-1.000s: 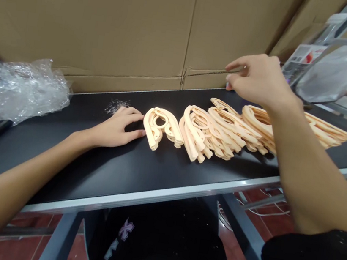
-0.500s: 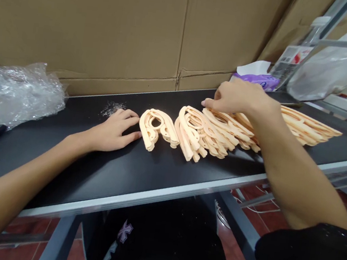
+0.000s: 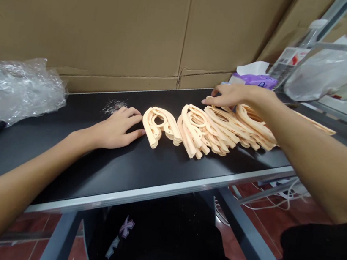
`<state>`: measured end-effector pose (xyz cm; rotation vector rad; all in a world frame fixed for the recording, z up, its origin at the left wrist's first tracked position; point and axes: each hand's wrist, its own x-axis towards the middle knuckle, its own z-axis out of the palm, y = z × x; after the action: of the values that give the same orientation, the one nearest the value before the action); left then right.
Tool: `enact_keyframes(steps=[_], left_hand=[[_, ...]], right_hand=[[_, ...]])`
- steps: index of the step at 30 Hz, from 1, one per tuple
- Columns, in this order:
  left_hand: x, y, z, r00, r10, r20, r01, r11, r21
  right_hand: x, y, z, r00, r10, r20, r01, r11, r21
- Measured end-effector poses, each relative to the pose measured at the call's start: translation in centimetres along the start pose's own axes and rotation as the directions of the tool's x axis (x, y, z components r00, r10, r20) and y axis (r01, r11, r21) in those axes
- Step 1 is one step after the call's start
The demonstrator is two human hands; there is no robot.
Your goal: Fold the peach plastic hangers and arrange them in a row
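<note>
Left hand (image 3: 114,128) lies flat on the desk (image 3: 61,153), grip wide, fingertips touching the gaskets (image 3: 205,128); right hand (image 3: 235,95) rests open on them.

A black worktop (image 3: 98,167) serves as landmark. Behind it stand tall cardboard sheets (image 3: 111,19). At its left end lies crumpled clear plastic wrap (image 3: 15,88). At its far right corner sits a purple tissue pack (image 3: 255,74), with white plastic bags (image 3: 335,70) beyond.
</note>
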<state>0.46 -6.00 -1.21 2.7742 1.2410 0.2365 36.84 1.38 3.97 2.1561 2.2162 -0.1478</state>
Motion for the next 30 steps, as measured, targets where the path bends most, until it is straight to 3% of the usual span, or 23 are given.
enact_keyframes(steps=[4,11,16,22,30], left_hand=[[-0.1,-0.1,0.1,1.000,0.008,-0.001,-0.008,1.000,0.006],[0.1,-0.3,0.0,1.000,0.023,-0.002,-0.023,1.000,0.005],[0.0,-0.3,-0.1,1.000,0.022,0.005,-0.022,1.000,0.002],[-0.1,-0.2,0.0,1.000,0.021,-0.006,-0.021,1.000,0.007],[0.0,-0.3,-0.1,0.999,0.028,-0.015,-0.028,1.000,-0.003]], right_hand=[[0.3,-0.4,-0.1,1.000,0.020,-0.012,-0.019,0.998,0.060],[0.8,-1.2,-0.2,0.996,0.031,-0.089,-0.034,0.999,-0.033],[1.3,-3.1,0.1,0.993,0.103,-0.056,-0.107,0.992,-0.068],[1.8,-5.0,0.1,0.994,0.072,-0.079,-0.078,0.995,-0.065],[2.6,-3.8,0.1,0.987,0.093,-0.128,-0.091,0.996,0.021]])
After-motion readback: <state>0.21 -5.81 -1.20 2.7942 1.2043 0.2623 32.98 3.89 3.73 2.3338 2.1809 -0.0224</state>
